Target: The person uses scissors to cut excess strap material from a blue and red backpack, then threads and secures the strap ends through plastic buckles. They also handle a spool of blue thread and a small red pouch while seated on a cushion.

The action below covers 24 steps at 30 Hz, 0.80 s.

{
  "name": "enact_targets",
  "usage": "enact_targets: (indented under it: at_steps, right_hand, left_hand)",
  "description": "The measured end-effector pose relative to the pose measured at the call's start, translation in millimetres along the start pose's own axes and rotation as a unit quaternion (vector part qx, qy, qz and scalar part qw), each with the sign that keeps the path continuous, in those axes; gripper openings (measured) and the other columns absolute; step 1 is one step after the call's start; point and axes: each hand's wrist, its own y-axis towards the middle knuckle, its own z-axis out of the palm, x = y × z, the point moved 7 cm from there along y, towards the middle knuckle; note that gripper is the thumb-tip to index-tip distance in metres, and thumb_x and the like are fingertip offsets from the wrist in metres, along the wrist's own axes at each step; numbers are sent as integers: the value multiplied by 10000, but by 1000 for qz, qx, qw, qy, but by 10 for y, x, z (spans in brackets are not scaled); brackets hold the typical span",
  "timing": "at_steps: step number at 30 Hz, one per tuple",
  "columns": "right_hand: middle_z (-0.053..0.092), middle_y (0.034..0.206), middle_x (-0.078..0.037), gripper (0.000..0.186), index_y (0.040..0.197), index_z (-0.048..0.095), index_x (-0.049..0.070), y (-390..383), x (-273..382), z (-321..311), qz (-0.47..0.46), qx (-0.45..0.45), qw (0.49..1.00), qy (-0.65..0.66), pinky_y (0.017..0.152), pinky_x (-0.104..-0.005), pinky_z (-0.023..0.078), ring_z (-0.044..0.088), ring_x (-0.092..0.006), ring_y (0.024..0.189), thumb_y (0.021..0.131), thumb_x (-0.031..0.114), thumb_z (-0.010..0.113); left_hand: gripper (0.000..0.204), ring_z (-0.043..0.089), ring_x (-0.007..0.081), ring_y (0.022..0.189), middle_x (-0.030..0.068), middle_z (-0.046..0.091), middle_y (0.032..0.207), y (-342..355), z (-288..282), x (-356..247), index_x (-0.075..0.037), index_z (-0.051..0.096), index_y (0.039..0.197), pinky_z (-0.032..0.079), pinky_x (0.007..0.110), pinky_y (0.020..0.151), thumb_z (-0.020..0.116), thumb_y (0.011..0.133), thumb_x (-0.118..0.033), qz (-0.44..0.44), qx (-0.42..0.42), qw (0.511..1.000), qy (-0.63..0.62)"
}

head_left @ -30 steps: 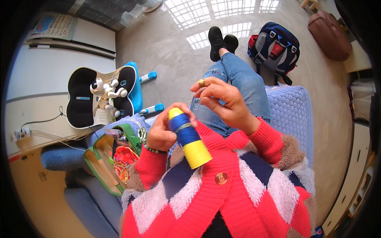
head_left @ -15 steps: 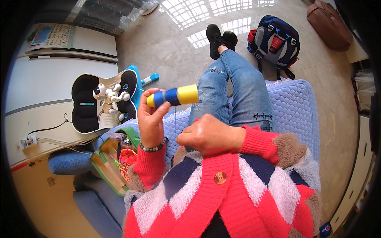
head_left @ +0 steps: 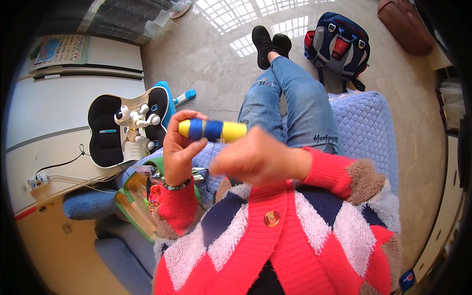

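My left hand [head_left: 178, 156] is closed around a spool of blue thread [head_left: 212, 130], gripping it by its wound left part. The spool's bare yellow end points right, toward my other hand. My right hand [head_left: 263, 156], smeared by motion, is held in a fist just below and right of the spool, in front of my lap. A thin strand of thread [head_left: 213, 147] drops from the spool toward its curled fingers, where the grip itself is hidden.
Left of me, a white toy robot dog [head_left: 133, 123] rests on a black-and-white cushioned seat [head_left: 104, 114]. A green-edged open case [head_left: 135, 196] with small packets lies by my left forearm. A quilted blue pad [head_left: 361, 123] is under me; a backpack [head_left: 339, 49] stands on the floor ahead.
My right hand has risen and shifted toward the spool, now covering the area beside its yellow end. The spool has tipped slightly and moved a little down in my left hand.
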Motion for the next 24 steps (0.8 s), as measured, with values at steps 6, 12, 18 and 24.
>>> enact_targets:
  at_steps: [6, 12, 18, 24]
  right_hand:
    - [595, 659, -129, 34, 807, 619, 106, 3, -254, -286, 107, -105, 985, -80, 516, -410, 468, 620, -332, 609, 778, 110, 634]
    - [620, 713, -99, 130, 873, 651, 91, -45, 83, 179, -6, 80, 997, 4, 546, -370, 494, 639, -285, 650, 757, 34, 642]
    - [638, 738, -137, 111, 880, 661, 88, 10, -130, -581, 119, -175, 977, 25, 557, -342, 495, 643, -315, 652, 774, 56, 668]
    - [592, 632, -141, 66, 708, 578, 85, -140, -56, 328, 31, 131, 990, -39, 530, -445, 471, 620, -345, 624, 687, 129, 623]
  left_hand:
    - [648, 534, 370, 1122, 162, 505, 1143, -25, 37, -118, -42, 373, 1330, 429, 446, 997, 707, 776, -69, 28, 113, 948, -295]
    - [609, 513, 271, 1179, 145, 490, 1241, 43, -65, -110, -34, 338, 1390, 420, 385, 1019, 602, 842, 4, 73, -35, 995, -54]
    - [723, 569, 385, 1096, 167, 498, 1155, -30, 18, -110, -41, 342, 1385, 461, 478, 973, 667, 740, 10, 8, 120, 950, -289]
    - [790, 440, 352, 1290, 151, 423, 1389, 29, -239, -74, -67, 206, 1483, 324, 483, 1114, 640, 828, 11, 59, 24, 904, -423]
